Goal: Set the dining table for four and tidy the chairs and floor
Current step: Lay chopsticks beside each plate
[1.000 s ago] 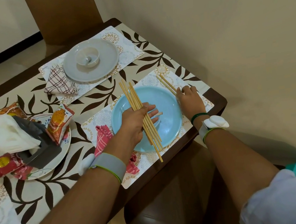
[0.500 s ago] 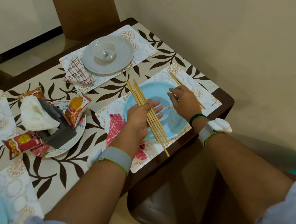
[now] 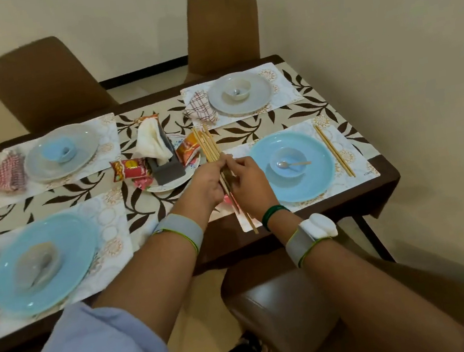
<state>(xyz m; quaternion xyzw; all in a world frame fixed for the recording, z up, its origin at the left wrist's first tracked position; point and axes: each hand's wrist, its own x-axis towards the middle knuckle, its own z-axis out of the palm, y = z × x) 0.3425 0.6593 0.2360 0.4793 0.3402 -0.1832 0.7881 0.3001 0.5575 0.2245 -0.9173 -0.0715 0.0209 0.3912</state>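
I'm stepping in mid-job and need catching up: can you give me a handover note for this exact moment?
Left hand: grips the chopstick bundle.
Right hand: pinches the same bundle, close beside the left hand.
Done: all four mats carry a plate and bowl; one chopstick pair lies right of the near-right blue plate.
Left: chopsticks for the other three places, then the chairs and floor.
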